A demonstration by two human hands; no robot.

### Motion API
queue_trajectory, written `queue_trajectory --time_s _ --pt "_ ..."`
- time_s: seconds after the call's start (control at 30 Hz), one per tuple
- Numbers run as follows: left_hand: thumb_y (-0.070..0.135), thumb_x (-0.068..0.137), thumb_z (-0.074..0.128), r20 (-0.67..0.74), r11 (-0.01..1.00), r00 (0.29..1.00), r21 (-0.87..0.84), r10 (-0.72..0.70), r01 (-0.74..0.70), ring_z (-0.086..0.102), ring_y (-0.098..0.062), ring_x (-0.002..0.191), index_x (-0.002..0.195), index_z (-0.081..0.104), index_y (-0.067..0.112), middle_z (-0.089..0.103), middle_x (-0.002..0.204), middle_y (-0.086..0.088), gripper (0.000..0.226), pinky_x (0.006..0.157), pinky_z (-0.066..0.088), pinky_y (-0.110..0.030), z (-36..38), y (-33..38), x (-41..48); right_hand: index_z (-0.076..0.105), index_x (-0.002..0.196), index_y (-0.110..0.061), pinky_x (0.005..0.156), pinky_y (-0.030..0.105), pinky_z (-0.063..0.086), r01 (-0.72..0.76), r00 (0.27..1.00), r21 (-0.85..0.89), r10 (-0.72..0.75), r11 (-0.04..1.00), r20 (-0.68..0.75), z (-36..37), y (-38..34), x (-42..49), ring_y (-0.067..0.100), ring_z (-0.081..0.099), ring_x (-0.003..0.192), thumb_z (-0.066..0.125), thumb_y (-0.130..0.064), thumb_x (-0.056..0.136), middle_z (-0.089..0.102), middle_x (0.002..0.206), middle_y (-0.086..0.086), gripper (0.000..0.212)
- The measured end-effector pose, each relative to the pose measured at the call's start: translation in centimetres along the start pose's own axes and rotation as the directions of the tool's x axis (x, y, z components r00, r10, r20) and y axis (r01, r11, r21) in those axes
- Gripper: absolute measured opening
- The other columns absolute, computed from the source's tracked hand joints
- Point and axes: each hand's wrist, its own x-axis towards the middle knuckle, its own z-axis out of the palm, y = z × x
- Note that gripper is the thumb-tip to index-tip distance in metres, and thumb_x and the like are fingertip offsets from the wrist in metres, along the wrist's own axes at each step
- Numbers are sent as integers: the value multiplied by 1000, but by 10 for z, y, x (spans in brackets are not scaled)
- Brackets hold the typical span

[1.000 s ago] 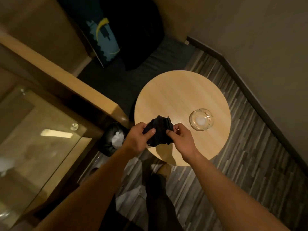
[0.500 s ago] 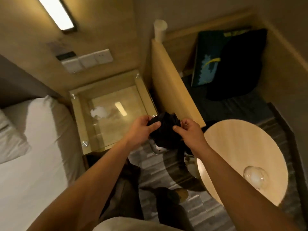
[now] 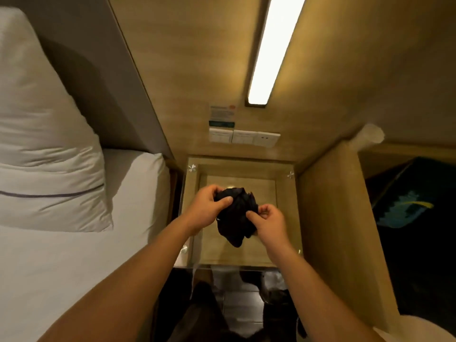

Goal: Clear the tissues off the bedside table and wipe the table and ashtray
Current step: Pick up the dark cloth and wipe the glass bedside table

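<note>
1. Head view, the cloth: dark cloth (image 3: 236, 214) hangs bunched between both hands above the glass-topped bedside table (image 3: 283, 218), clear of the glass as far as the angle shows. It looks soft and limp, with loose folds drooping below the hands, so I judge it light and easy to crumple but apt to flop unless gathered into a pad. Best hold, in my view, is a palm-sized wad with the loose ends tucked in, so that a flat face meets the surface.

2. Head view, left hand: the left hand (image 3: 206, 208) is curled around the upper left of the bundle, thumb pressed across the front of the fabric and fingers wrapped behind it. It is grasping the cloth firmly, not merely touching it.

3. Head view, right hand: the right hand (image 3: 269, 222) pinches the right edge of the cloth between thumb and forefinger, the other fingers half bent beneath. The grip is a fine pinch rather than a full fist.

4. Head view, the table: its glass top is smooth and hard, likely slippery under a dry cloth and prone to smears, so steady flat pressure would suit it. No tissues or ashtray can be made out on it here; the hands and cloth hide its middle.

5. Head view, surroundings: a white bed (image 3: 81, 255) lies to the left, a wooden partition (image 3: 330, 218) to the right.
</note>
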Motion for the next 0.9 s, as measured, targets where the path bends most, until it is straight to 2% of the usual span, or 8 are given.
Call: queue_trajectory --time_s 0.1,0.23,0.33,0.4,0.5,0.57,0.77,0.9 --pt "20 99 66 -34 999 999 33 -42 44 67 -19 83 100 60 14 68 92 -6 9 69 53 -33 -40 -15 41 49 82 -13 55 29 49 -34 999 -8 34 999 0 46 -11 39 18 60 66 70 -8 92 60 71 3 23" --pt "22 98 66 -66 992 996 111 -59 66 70 -24 89 93 59 23 68 92 -4 9 74 57 -39 -82 -35 96 51 85 -11 63 36 54 -68 997 -7 69 998 38 95 -17 89 23 64 72 69 -10 92 61 74 6 19" --pt "21 99 66 -85 987 994 136 -71 82 70 -23 90 97 62 16 69 95 -7 7 77 57 -40 -104 -51 137 51 87 -10 69 42 55 -82 995 11 81 997 50 125 -15 129 29 63 75 70 -10 91 60 76 9 20" --pt "22 99 66 -98 986 992 139 -78 91 70 -21 89 102 63 10 70 96 -9 12 75 56 -37 -114 -64 162 50 86 -11 71 48 59 -95 994 20 94 995 55 140 -11 157 35 66 78 70 -11 91 63 80 13 21" --pt "23 99 66 -128 987 988 126 -84 100 69 -21 89 99 63 11 70 94 -7 12 74 54 -34 -125 -82 193 53 85 -11 72 45 58 -104 993 18 102 994 62 159 -1 194 35 71 87 72 -13 90 69 90 20 19" --pt "23 99 66 -147 985 985 133 -87 107 69 -21 87 100 63 9 69 91 -6 14 74 54 -35 -129 -95 210 55 85 -12 76 49 60 -106 992 27 104 994 68 170 6 215 36 73 91 73 -14 89 72 98 23 18" --pt "20 99 66 -182 984 980 149 -74 102 64 -14 73 99 64 2 68 83 -5 19 59 49 -20 -131 -118 243 50 77 -16 69 44 61 -91 994 72 86 993 64 187 23 255 32 73 86 72 -10 89 71 93 17 25" --pt "20 98 68 -162 983 984 156 -76 102 64 -9 70 89 63 15 66 80 1 12 56 47 -18 -132 -126 261 51 85 -11 68 43 63 -108 993 126 100 986 66 194 30 268 32 73 84 71 -7 91 71 100 19 21"
